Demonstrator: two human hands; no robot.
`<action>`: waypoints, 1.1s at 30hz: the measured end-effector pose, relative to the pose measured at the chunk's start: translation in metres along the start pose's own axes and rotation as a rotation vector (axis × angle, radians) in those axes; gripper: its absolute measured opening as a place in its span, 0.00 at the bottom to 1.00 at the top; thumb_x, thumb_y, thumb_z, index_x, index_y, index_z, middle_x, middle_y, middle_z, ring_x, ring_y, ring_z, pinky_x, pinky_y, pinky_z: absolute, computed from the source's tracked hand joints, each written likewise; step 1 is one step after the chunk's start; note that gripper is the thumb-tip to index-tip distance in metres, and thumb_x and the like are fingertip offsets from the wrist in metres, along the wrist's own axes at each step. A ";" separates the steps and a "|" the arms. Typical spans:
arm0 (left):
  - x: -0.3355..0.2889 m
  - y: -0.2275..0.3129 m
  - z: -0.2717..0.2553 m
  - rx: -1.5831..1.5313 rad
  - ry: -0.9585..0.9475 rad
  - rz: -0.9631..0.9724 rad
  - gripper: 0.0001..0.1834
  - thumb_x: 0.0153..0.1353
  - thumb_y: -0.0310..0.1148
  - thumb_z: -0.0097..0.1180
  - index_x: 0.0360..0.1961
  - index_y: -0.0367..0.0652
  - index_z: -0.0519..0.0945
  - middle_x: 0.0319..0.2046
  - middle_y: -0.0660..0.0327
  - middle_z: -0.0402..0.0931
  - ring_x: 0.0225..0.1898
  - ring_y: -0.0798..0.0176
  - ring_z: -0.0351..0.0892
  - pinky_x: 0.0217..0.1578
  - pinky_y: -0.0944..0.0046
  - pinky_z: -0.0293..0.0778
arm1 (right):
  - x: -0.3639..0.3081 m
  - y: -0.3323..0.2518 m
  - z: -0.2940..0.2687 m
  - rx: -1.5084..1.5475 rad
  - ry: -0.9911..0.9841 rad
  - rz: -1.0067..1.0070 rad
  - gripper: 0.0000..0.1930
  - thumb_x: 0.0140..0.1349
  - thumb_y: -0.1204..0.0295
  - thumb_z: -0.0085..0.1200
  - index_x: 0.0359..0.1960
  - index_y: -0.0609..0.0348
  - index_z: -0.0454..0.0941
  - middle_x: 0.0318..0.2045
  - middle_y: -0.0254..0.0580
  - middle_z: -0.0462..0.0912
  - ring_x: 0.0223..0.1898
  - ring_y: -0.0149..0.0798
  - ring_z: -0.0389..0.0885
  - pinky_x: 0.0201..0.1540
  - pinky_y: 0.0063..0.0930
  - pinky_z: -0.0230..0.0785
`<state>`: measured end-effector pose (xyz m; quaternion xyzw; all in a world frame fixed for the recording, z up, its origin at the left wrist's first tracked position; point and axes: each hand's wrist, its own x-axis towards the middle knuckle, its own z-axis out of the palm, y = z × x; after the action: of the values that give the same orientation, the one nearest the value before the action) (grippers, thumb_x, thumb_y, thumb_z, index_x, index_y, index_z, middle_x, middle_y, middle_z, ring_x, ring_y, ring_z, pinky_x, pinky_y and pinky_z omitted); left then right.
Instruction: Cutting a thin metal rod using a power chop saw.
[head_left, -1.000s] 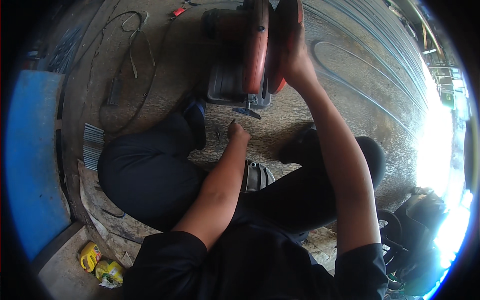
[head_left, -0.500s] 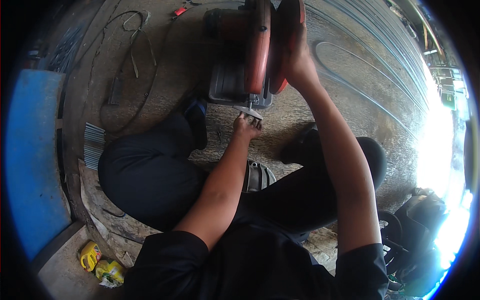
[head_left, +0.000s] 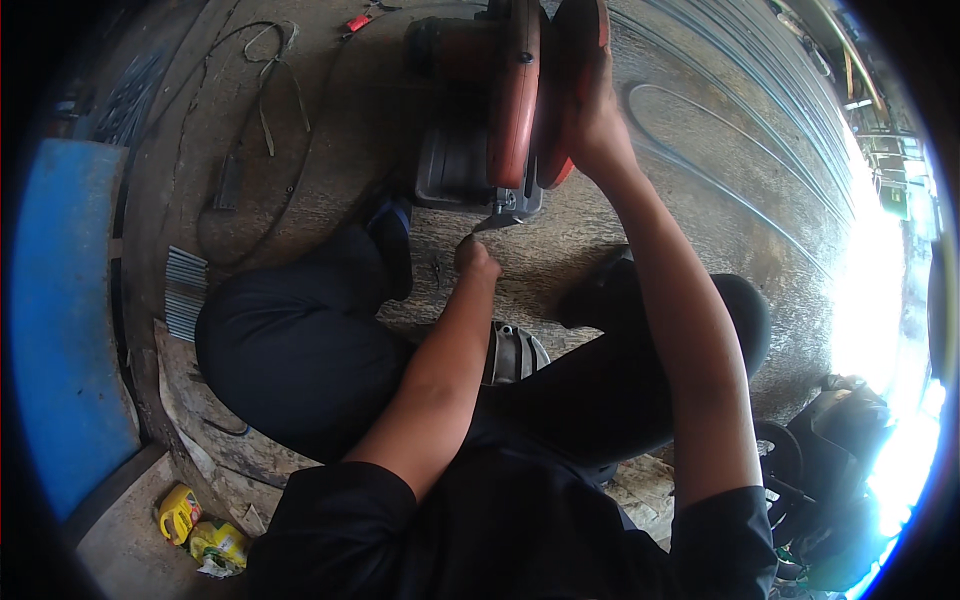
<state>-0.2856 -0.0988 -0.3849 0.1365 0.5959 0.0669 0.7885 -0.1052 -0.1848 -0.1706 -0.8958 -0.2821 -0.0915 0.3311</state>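
In front of me stands a red cut-off saw [head_left: 514, 120] on a grey metal base [head_left: 452, 182]. At the near end of the base is a small metal crank handle [head_left: 494, 222] on a screw. My left hand [head_left: 477, 258] is closed at the handle's left end, fingers curled. On the saw's right side is a round red guard [head_left: 557, 165]. My right hand [head_left: 602, 135] presses against its right side. The fingers of that hand are mostly hidden behind the guard.
Long thin metal rods [head_left: 745, 95] lie at the far right. Several cut rods [head_left: 186, 292] sit left of my knee. A cable [head_left: 262, 100] loops over the floor. A ribbed metal part [head_left: 515, 355] lies between my legs. Yellow packages [head_left: 180, 513] are at the lower left.
The crank handle has turned and now slants differently. My left hand has moved slightly left and nearer, its fingers now curled at the handle's end. The right hand has stayed in place.
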 end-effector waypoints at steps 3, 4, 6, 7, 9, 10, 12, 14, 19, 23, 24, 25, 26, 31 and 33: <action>0.009 0.003 -0.001 0.024 0.029 -0.239 0.22 0.65 0.43 0.47 0.49 0.33 0.72 0.40 0.53 0.74 0.37 0.53 0.76 0.34 0.47 0.74 | -0.001 -0.001 0.000 -0.012 0.000 0.011 0.41 0.65 0.63 0.43 0.70 0.56 0.29 0.59 0.74 0.60 0.48 0.72 0.74 0.47 0.55 0.74; 0.013 0.003 0.000 0.049 0.088 -0.413 0.22 0.65 0.42 0.47 0.50 0.33 0.72 0.45 0.51 0.75 0.42 0.52 0.77 0.37 0.44 0.75 | -0.001 -0.002 0.000 -0.010 -0.001 0.012 0.41 0.65 0.63 0.43 0.70 0.56 0.29 0.59 0.74 0.60 0.48 0.72 0.74 0.47 0.55 0.74; 0.020 -0.003 0.004 0.004 -0.016 -0.398 0.23 0.65 0.44 0.46 0.51 0.34 0.72 0.45 0.51 0.75 0.43 0.52 0.77 0.39 0.45 0.75 | -0.001 -0.002 0.000 -0.020 0.001 0.020 0.40 0.65 0.63 0.43 0.70 0.57 0.30 0.59 0.75 0.61 0.48 0.73 0.74 0.47 0.55 0.74; 0.021 -0.007 0.002 -0.062 -0.183 -0.353 0.24 0.65 0.45 0.46 0.51 0.35 0.72 0.46 0.51 0.74 0.44 0.53 0.76 0.40 0.46 0.75 | -0.001 -0.002 0.000 -0.021 0.002 0.021 0.40 0.65 0.63 0.43 0.70 0.57 0.30 0.59 0.75 0.61 0.48 0.73 0.74 0.47 0.55 0.74; 0.017 -0.015 -0.008 0.444 -0.060 0.000 0.20 0.65 0.43 0.47 0.47 0.37 0.73 0.42 0.53 0.74 0.40 0.55 0.76 0.37 0.50 0.74 | 0.000 0.000 0.000 0.011 0.014 -0.020 0.40 0.65 0.63 0.43 0.70 0.57 0.30 0.59 0.75 0.61 0.48 0.72 0.73 0.47 0.55 0.74; 0.016 -0.017 -0.012 0.704 0.022 0.180 0.18 0.65 0.42 0.47 0.45 0.38 0.74 0.40 0.55 0.74 0.38 0.56 0.75 0.36 0.52 0.74 | 0.000 0.001 0.000 0.008 0.016 -0.022 0.40 0.65 0.63 0.43 0.70 0.57 0.30 0.59 0.75 0.61 0.48 0.72 0.73 0.47 0.55 0.74; 0.012 -0.017 -0.018 0.412 0.050 0.138 0.13 0.64 0.39 0.50 0.40 0.40 0.74 0.36 0.58 0.73 0.34 0.58 0.74 0.33 0.57 0.73 | 0.000 0.002 0.001 -0.007 0.005 -0.020 0.40 0.65 0.63 0.42 0.71 0.56 0.30 0.59 0.75 0.61 0.48 0.72 0.74 0.47 0.55 0.74; 0.010 -0.012 -0.017 -0.102 0.122 -0.096 0.10 0.63 0.37 0.51 0.37 0.41 0.73 0.35 0.61 0.73 0.33 0.60 0.74 0.31 0.59 0.72 | 0.001 0.004 0.002 -0.015 -0.003 -0.021 0.40 0.65 0.62 0.42 0.71 0.57 0.30 0.59 0.75 0.61 0.48 0.72 0.74 0.47 0.55 0.74; 0.013 -0.002 0.018 -0.030 -0.064 0.187 0.07 0.55 0.22 0.55 0.35 0.41 0.72 0.34 0.64 0.74 0.33 0.64 0.75 0.32 0.61 0.73 | 0.002 0.003 0.002 -0.018 -0.007 -0.022 0.40 0.65 0.62 0.42 0.71 0.56 0.30 0.59 0.75 0.60 0.47 0.72 0.75 0.46 0.54 0.74; 0.001 -0.003 0.032 0.139 -0.043 0.744 0.06 0.56 0.21 0.53 0.33 0.41 0.70 0.33 0.63 0.72 0.32 0.64 0.74 0.33 0.64 0.71 | 0.000 0.002 0.002 -0.017 0.017 -0.015 0.40 0.65 0.62 0.43 0.71 0.56 0.30 0.59 0.75 0.60 0.47 0.72 0.75 0.46 0.54 0.75; -0.002 0.002 0.031 0.132 -0.025 0.744 0.06 0.56 0.21 0.53 0.33 0.41 0.70 0.33 0.63 0.72 0.32 0.64 0.74 0.33 0.64 0.71 | 0.000 0.001 0.001 0.006 0.017 -0.004 0.40 0.65 0.62 0.43 0.71 0.57 0.30 0.59 0.75 0.60 0.47 0.72 0.75 0.46 0.54 0.75; -0.005 0.007 0.030 -0.028 0.089 0.454 0.04 0.58 0.25 0.51 0.35 0.39 0.70 0.33 0.60 0.72 0.33 0.63 0.74 0.35 0.63 0.71 | 0.000 0.001 0.001 0.005 0.019 -0.001 0.40 0.65 0.62 0.43 0.71 0.57 0.30 0.59 0.75 0.60 0.47 0.72 0.75 0.46 0.54 0.75; -0.006 0.013 0.028 -0.174 0.185 0.189 0.07 0.61 0.29 0.49 0.37 0.37 0.71 0.34 0.58 0.72 0.34 0.61 0.74 0.37 0.62 0.72 | 0.000 0.001 0.001 0.008 0.018 -0.004 0.40 0.65 0.62 0.43 0.70 0.57 0.31 0.59 0.76 0.60 0.47 0.72 0.75 0.45 0.54 0.75; 0.003 0.012 0.013 -0.192 -0.244 -0.685 0.13 0.66 0.33 0.42 0.41 0.32 0.72 0.32 0.56 0.71 0.33 0.60 0.72 0.39 0.57 0.73 | 0.000 -0.002 0.001 -0.026 0.021 0.007 0.39 0.65 0.63 0.42 0.70 0.58 0.32 0.59 0.76 0.60 0.46 0.73 0.75 0.44 0.55 0.75; 0.016 0.005 0.010 -0.114 -0.233 -0.523 0.12 0.65 0.32 0.42 0.39 0.33 0.72 0.30 0.57 0.70 0.31 0.62 0.72 0.38 0.59 0.73 | 0.000 -0.003 0.000 -0.032 0.060 -0.036 0.39 0.65 0.64 0.42 0.71 0.56 0.31 0.59 0.74 0.60 0.45 0.72 0.75 0.44 0.55 0.75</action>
<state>-0.2709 -0.0912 -0.3951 -0.0593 0.5117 -0.1214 0.8485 -0.1072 -0.1828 -0.1695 -0.8926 -0.2866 -0.1287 0.3233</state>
